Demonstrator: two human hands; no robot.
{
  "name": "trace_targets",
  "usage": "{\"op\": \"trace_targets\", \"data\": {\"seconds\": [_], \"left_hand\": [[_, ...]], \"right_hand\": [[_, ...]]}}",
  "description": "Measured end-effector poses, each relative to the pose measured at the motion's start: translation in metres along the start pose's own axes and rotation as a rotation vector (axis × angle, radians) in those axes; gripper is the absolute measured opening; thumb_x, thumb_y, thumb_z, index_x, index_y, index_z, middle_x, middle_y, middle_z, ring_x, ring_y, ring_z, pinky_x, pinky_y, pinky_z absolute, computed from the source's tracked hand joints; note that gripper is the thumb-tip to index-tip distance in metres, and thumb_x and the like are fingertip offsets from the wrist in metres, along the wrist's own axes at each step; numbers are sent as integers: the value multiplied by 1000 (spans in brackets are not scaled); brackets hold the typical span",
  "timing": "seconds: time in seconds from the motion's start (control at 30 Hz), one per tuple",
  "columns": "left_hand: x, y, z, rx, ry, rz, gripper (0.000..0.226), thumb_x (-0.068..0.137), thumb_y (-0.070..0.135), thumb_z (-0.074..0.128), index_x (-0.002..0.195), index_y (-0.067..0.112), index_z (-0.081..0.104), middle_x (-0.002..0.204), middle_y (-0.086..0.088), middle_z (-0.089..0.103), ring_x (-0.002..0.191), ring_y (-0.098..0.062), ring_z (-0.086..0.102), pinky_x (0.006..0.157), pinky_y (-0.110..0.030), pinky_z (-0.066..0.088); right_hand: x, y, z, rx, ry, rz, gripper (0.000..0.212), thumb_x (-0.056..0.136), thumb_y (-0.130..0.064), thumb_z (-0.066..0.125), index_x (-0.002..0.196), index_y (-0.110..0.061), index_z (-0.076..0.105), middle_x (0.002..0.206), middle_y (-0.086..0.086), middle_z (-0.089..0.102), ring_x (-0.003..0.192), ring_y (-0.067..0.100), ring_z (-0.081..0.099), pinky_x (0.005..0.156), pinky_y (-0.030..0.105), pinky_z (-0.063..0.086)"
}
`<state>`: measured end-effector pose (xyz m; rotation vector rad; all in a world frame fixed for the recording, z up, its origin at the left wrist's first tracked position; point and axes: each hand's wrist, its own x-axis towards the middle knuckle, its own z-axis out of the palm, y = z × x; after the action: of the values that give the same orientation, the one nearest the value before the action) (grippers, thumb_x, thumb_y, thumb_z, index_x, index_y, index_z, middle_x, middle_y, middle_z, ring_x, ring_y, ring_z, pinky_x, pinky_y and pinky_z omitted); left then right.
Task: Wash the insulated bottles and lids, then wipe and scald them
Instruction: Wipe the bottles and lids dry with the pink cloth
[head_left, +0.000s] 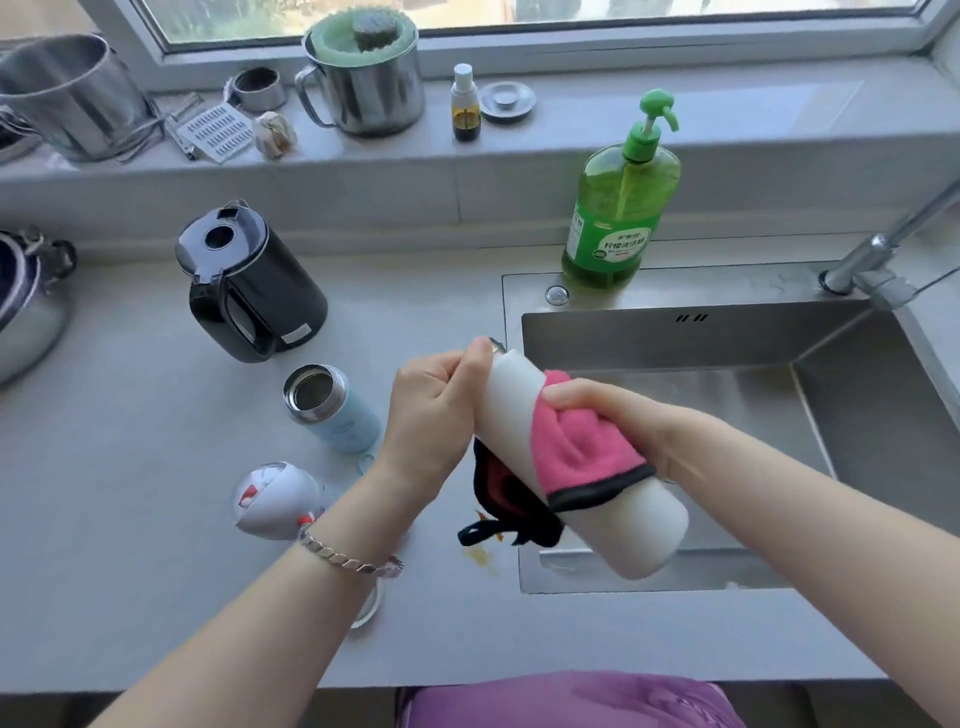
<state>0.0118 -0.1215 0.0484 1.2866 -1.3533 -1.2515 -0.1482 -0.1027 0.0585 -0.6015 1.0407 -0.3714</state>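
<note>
Over the sink (675, 332), the left hand (431, 405) hides the white bottle (649, 535)'s mouth; a pink cloth (576, 447) covers its middle. Left of the sink, the left forearm (291, 613) hides most of a white ring (370, 607). The faucet (883, 244) behind the sink is cut off.

Along the windowsill (727, 114) ahead of you, a steel mug (371, 88) stands with a green scrubber (358, 31) filling its mouth. To its right are a small spray bottle (465, 106) and, just beside that, a round metal plug (506, 101). To the mug's left you have a metal ring (258, 88), a pale papery bulb (275, 134), a flat grater (218, 130) and a large steel pot (67, 93). On the counter (130, 519) below, a black electric kettle (249, 283) sits with its lid closed. A green soap pump bottle (621, 208) stands upright, well apart from the tap (883, 249) at your far right.
</note>
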Motion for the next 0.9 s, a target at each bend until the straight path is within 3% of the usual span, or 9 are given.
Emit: {"op": "trace_targets", "data": {"seconds": [0.07, 0.23, 0.3, 0.37, 0.43, 0.53, 0.63, 0.73, 0.9], "left_hand": [[3, 5, -2, -31, 38, 30, 72, 69, 55, 48, 56, -15, 43, 66, -8, 34, 63, -20, 30, 59, -33, 25], [0, 1, -11, -10, 272, -8, 52, 71, 54, 46, 64, 3, 53, 69, -6, 36, 64, -17, 31, 58, -30, 25], [-5, -4, -2, 21, 373, -37, 39, 81, 47, 46, 69, 11, 52, 70, -5, 40, 66, -16, 35, 58, -30, 28], [-11, -6, 9, 26, 465, -78, 39, 95, 32, 47, 60, 14, 49, 67, -5, 41, 66, -15, 37, 57, -30, 31], [-21, -5, 17, 19, 498, -72, 43, 99, 23, 42, 57, 16, 47, 60, -1, 41, 61, -12, 37, 53, -23, 33], [-29, -7, 13, -5, 496, -52, 43, 99, 21, 42, 58, 17, 52, 52, 11, 44, 51, -5, 39, 51, -17, 34], [-33, -6, 7, -1, 469, 0, 39, 94, 30, 45, 60, 12, 51, 55, 8, 43, 50, -1, 38, 50, -16, 34], [-32, -5, 5, 36, 461, 28, 43, 97, 24, 43, 55, 14, 42, 45, 13, 37, 46, -1, 36, 47, -15, 30], [-32, -3, 4, -31, 401, 51, 36, 87, 32, 42, 58, 10, 41, 49, 11, 30, 48, -3, 29, 47, -21, 27]], "right_hand": [[-4, 16, -12, 210, 37, -68, 51, 14, -35, 89, 59, -16, 73, 62, 1, 68, 53, 13, 64, 59, 21, 52], [-25, 44, -12, 219, 216, -222, 34, 60, -29, 71, 90, -15, 61, 74, 5, 70, 61, 14, 67, 60, 23, 55], [-16, 58, 5, 305, 471, -397, 33, 68, -31, 71, 97, -20, 60, 83, 3, 70, 70, 16, 68, 66, 29, 57], [-1, 69, 20, 290, 817, -579, 33, 71, -43, 62, 101, -27, 58, 92, -7, 66, 80, 3, 65, 72, 16, 53], [5, 67, 23, 390, 967, -615, 28, 81, -51, 51, 93, -26, 59, 91, -11, 63, 80, -1, 60, 63, 7, 47], [2, 55, 8, 609, 783, -392, 33, 91, -49, 39, 93, -19, 53, 83, 0, 62, 71, 19, 60, 53, 26, 50], [-2, 53, 2, 691, 584, -273, 34, 84, -50, 54, 101, -21, 50, 68, 6, 57, 53, 25, 56, 52, 35, 49], [-9, 62, 10, 710, 481, -313, 52, 84, -58, 52, 112, -16, 53, 75, 8, 64, 62, 29, 62, 60, 42, 53], [-20, 70, 15, 744, 386, -410, 54, 90, -59, 37, 112, -13, 55, 77, 15, 69, 64, 41, 63, 73, 63, 51]]}}
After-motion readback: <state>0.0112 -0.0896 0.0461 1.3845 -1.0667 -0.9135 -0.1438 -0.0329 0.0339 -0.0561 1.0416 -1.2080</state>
